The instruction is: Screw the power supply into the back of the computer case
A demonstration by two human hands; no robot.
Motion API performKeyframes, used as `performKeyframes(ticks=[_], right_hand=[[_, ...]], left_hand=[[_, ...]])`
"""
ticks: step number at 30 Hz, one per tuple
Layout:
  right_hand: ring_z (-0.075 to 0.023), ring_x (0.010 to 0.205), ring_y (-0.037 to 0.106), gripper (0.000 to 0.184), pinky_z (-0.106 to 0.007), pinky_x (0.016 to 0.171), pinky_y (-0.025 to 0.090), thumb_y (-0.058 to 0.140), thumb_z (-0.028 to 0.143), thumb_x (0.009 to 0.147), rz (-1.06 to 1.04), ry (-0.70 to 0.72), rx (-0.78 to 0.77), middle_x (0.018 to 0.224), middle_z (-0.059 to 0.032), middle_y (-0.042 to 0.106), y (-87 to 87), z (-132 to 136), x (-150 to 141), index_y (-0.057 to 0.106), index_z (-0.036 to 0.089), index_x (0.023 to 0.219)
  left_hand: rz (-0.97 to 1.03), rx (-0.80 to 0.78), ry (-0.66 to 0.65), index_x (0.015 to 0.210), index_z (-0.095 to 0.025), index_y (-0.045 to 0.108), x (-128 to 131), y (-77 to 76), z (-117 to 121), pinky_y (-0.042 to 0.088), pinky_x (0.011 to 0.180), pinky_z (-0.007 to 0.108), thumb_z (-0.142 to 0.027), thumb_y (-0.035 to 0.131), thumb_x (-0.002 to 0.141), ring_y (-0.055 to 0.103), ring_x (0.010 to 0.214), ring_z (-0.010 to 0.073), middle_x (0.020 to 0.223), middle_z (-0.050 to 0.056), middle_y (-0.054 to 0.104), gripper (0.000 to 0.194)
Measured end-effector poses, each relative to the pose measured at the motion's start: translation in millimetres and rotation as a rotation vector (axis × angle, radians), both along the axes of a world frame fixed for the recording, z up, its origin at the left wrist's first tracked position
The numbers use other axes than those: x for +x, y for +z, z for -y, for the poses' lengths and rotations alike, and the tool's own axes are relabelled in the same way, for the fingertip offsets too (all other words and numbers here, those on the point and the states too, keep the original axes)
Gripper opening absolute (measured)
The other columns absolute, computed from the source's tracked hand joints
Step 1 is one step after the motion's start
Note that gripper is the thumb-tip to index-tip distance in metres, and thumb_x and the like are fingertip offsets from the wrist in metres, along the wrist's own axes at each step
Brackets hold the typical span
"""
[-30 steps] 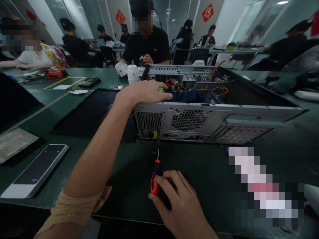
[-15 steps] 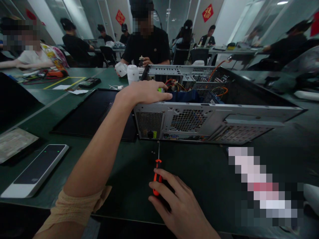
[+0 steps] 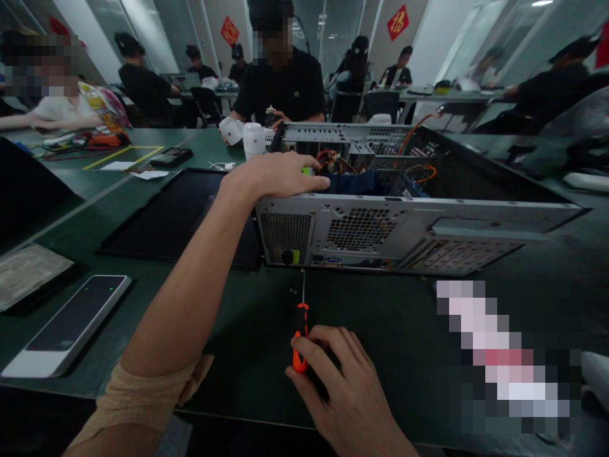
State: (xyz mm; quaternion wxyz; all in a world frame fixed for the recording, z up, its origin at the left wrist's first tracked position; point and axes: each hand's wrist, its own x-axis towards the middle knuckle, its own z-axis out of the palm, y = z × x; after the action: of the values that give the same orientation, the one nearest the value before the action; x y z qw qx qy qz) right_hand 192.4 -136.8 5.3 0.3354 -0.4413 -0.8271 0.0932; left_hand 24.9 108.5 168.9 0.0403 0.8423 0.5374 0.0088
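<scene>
- The left arm reaches up from the lower left, a tan wrap (image 3: 137, 393) around it near the elbow; its left hand (image 3: 271, 174) lies palm down over the near left corner of the computer case (image 3: 413, 216), thumb stretched along the top edge. Its other fingers are mostly hidden, so I cannot tell how tightly they grip.
- The right hand (image 3: 349, 381) comes in from below, wrist low, back of the hand up, with thumb and forefinger pinched on the handle of a screwdriver (image 3: 303, 307).
- The case lies open at the top on the green table (image 3: 242, 355), its vented back facing the person, with coloured wires (image 3: 330, 155) inside.
- Left of the case, a flat black panel (image 3: 176, 216) lies partly behind the left forearm; nearer are a white device (image 3: 78, 330) with green lights and a hard drive (image 3: 35, 273).
- Across the table sits a person in black (image 3: 285, 89), beside white rounded objects (image 3: 254, 136).
- The screwdriver points away from the right hand, shaft bare beyond the fingers, tip at the bottom edge of the case's back; whether it touches a screw is too small to tell.
- Small screws (image 3: 292, 291) lie just left of the shaft.
</scene>
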Motion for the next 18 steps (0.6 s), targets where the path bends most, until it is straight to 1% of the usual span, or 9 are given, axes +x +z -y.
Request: performKeyframes(ticks=[2,3,5,8,10,14,18], right_hand=[[-0.0223,0.085,0.065,0.027,-0.038,0.072,0.058,0.058,0.021,0.105,0.015,0.009,0.01,0.102,-0.0074,0.065,1.1,1.2,0.2,0.065,0.026,0.131],[-0.0214,0.083,0.064,0.028,-0.036,0.07,0.057,0.058,0.021,0.105,0.021,0.015,0.01,0.099,-0.0063,0.064,1.6,1.6,0.5,0.065,0.027,0.131],[-0.0201,0.081,0.064,0.024,-0.034,0.071,0.055,0.06,0.021,0.105,0.034,0.024,0.002,0.095,-0.0044,0.065,1.9,2.2,0.8,0.067,0.026,0.127],[-0.018,0.08,0.066,0.017,-0.033,0.075,0.054,0.064,0.024,0.105,0.049,0.034,-0.021,0.096,-0.0022,0.068,0.8,2.3,0.0,0.067,0.026,0.122],[-0.0166,0.079,0.067,0.015,-0.031,0.074,0.054,0.062,0.028,0.107,0.034,0.035,-0.024,0.095,-0.0018,0.068,-1.0,2.1,-1.0,0.066,0.026,0.122],[-0.0153,0.076,0.067,0.022,-0.027,0.067,0.054,0.052,0.038,0.112,-0.027,0.003,-0.002,0.092,-0.0025,0.065,-5.3,1.4,-1.4,0.066,0.023,0.119],[-0.0163,0.076,0.068,0.029,-0.027,0.064,0.055,0.05,0.046,0.111,-0.045,-0.044,0.015,0.089,-0.0031,0.065,-6.8,1.1,-0.5,0.063,0.021,0.105]], left_hand=[[-0.006,0.001,0.003,0.16,-0.032,0.048,0.2,0.3,0.0,0.039,0.12,0.045,-0.08,0.034,0.093,0.056,0.143,0.0335,0.16,0.002,0.056,0.084],[-0.008,0.001,0.002,0.16,-0.032,0.048,0.3,0.4,0.1,0.039,0.12,0.045,-0.08,0.034,0.093,0.056,0.143,0.0333,0.16,0.002,0.056,0.084],[-0.009,0.001,0.0,0.161,-0.031,0.048,0.6,0.6,0.3,0.039,0.12,0.045,-0.079,0.035,0.094,0.055,0.143,0.0334,0.16,0.003,0.056,0.084],[0.0,0.001,0.002,0.161,-0.031,0.048,1.1,0.6,1.1,0.039,0.121,0.046,-0.079,0.035,0.094,0.056,0.143,0.034,0.161,0.003,0.055,0.083],[0.004,-0.001,0.005,0.161,-0.03,0.048,1.2,0.7,1.9,0.039,0.121,0.047,-0.079,0.035,0.094,0.056,0.142,0.0343,0.161,0.003,0.055,0.084],[0.006,0.0,0.011,0.161,-0.031,0.048,1.3,1.3,3.3,0.037,0.122,0.048,-0.078,0.036,0.094,0.054,0.144,0.0359,0.162,0.004,0.054,0.084],[0.0,-0.006,0.02,0.161,-0.031,0.048,1.6,2.0,3.9,0.036,0.122,0.048,-0.077,0.036,0.095,0.054,0.145,0.0355,0.162,0.004,0.054,0.082]])
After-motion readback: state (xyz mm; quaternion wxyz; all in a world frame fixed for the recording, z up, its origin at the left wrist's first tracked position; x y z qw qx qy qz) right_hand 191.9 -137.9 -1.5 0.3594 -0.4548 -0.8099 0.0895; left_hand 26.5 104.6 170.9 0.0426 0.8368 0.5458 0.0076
